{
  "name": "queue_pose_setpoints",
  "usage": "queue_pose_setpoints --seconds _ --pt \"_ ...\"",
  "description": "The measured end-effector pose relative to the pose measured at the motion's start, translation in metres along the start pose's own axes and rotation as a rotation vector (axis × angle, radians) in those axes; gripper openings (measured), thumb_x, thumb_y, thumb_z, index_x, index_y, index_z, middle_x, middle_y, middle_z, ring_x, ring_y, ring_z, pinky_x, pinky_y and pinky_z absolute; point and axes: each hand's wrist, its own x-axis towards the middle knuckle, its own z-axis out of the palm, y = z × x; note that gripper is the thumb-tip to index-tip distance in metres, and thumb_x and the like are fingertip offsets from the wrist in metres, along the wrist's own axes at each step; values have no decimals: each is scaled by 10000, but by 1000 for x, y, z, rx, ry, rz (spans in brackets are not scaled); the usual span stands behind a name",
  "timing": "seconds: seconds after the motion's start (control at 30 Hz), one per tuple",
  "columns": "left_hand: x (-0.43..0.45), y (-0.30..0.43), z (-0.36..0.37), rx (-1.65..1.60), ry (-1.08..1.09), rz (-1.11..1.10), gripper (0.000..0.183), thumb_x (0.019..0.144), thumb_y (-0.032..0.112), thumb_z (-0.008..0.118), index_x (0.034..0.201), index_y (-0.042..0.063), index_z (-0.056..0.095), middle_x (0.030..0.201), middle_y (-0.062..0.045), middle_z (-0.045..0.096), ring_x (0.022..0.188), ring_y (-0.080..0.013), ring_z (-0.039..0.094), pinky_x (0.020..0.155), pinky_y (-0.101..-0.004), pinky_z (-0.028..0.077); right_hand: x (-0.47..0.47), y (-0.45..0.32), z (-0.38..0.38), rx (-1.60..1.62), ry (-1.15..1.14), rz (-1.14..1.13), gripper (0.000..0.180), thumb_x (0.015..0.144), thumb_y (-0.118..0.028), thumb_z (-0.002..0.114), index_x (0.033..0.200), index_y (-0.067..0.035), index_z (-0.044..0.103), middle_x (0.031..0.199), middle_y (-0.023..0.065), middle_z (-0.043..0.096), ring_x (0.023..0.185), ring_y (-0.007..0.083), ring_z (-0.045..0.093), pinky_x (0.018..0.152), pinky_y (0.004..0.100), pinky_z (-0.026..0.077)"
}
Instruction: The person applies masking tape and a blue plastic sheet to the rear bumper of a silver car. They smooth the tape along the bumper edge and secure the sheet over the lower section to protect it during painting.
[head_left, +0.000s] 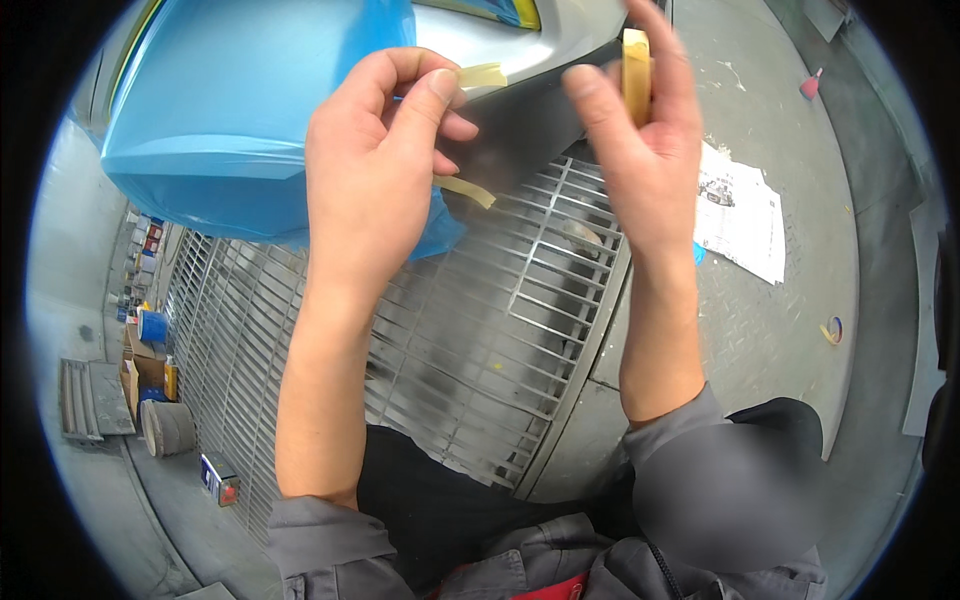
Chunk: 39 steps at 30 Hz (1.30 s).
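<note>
Between the thumb and forefinger of my left hand (367, 142) is a short strip of yellow masking tape (484, 75). A second tape strip (472, 191) sticks out below that hand's fingers; where its other end sits is hidden. My right hand (637, 127), partly blurred, has a roll of masking tape (637, 75) between its thumb and fingers. Past both hands lies a vehicle's painted body panel (465, 37) with a dark lower trim (517, 127). Blue masking film (217, 112) covers the vehicle's left part and hangs loose at its lower edge.
A metal floor grating (450, 337) spreads below. Printed paper (742, 217) and a loose tape ring (832, 331) lie on the floor at right. Along the left stand a metal can (219, 478), a bucket (168, 429), a cardboard box (142, 367) and several small containers.
</note>
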Motion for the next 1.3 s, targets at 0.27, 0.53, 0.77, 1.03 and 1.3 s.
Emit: queue_pose_setpoints --seconds 0.27,0.53,0.77,1.03,1.3 --pt "9 4 11 158 -68 12 162 1072 127 684 1160 7 749 1001 -38 767 843 -103 735 650 -270 558 5 15 15 -116 -134 -49 147 936 -107 838 1057 -46 780 972 -30 498 813 83 479 744 247 415" --pt "34 5 7 987 142 854 104 1014 139 782 1023 35 785 824 -42 723 748 -109 701 657 -276 530 10 37 38 -113 104 -162 119 927 -76 842 1035 -60 795 974 5 514 766 80 509 707 250 443" --pt "62 13 25 1197 136 990 90 813 130 770 795 66 709 814 -111 649 808 -343 675 724 -465 540 16 40 51 -130 213 -272 81 896 -42 786 973 -65 795 1004 177 613 929 384 632 822 467 496" --pt "70 5 18 1225 44 1019 51 838 110 742 818 76 708 850 -88 643 837 -329 646 752 -464 516 20 45 44 -312 218 -376 166 910 -12 789 1065 -65 817 980 194 641 903 394 672 794 452 530" --pt "75 -8 19 1251 139 1072 58 827 125 733 784 91 716 829 -57 645 808 -296 642 718 -442 499 11 46 40 -290 251 -378 190 922 38 728 1081 -23 812 971 197 681 857 375 687 758 426 540"
